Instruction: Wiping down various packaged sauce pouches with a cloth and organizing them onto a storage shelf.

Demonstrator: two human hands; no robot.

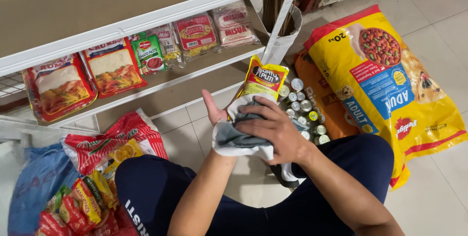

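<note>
My left hand (pixel 213 111) holds a yellow and red sachet packet (pixel 263 79) upright, thumb raised, with a grey and white cloth (pixel 233 137) draped over the palm and wrist. My right hand (pixel 276 130) presses the cloth against the packet's lower part, fingers closed over the fabric. Both hands are in front of my knees, just below the lower shelf (pixel 161 81) of a white metal rack.
Flat food packets (pixel 113 67) lie in a row on the lower shelf. Several small cans (pixel 305 114) stand on the tiled floor to the right, beside a large yellow pet food sack (pixel 385 80). Bags of sachets (pixel 87 197) sit at the left.
</note>
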